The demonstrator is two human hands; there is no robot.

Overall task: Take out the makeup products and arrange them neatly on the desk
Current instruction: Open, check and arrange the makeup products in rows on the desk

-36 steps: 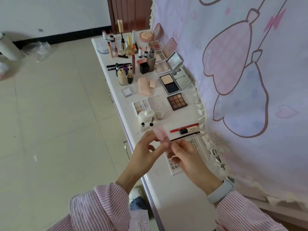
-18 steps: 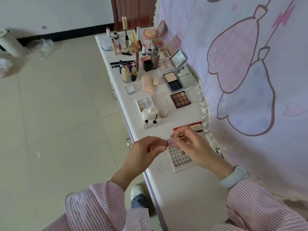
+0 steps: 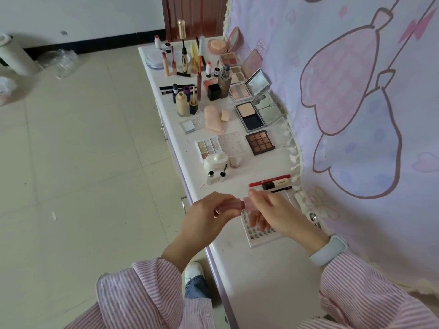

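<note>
A small pink tube lies sideways in the air between my hands, just above the near part of the white desk. My left hand grips its left end with curled fingers. My right hand pinches its right end, the cap side, between thumb and forefinger. Under my right hand lies a white tray of false lashes. Further along the desk stand rows of makeup: a brown eyeshadow palette, a pastel palette, open powder compacts and a gold mascara.
A red pencil and a black-capped stick lie just beyond my hands. Two small vials and a white case stand near the desk's left edge. A patterned curtain hangs along the right. Tiled floor lies left.
The pink tube has turned from upright to sideways and moved lower, closer to the desk. Both hands have stayed on it, my right hand shifting over the lash tray.
</note>
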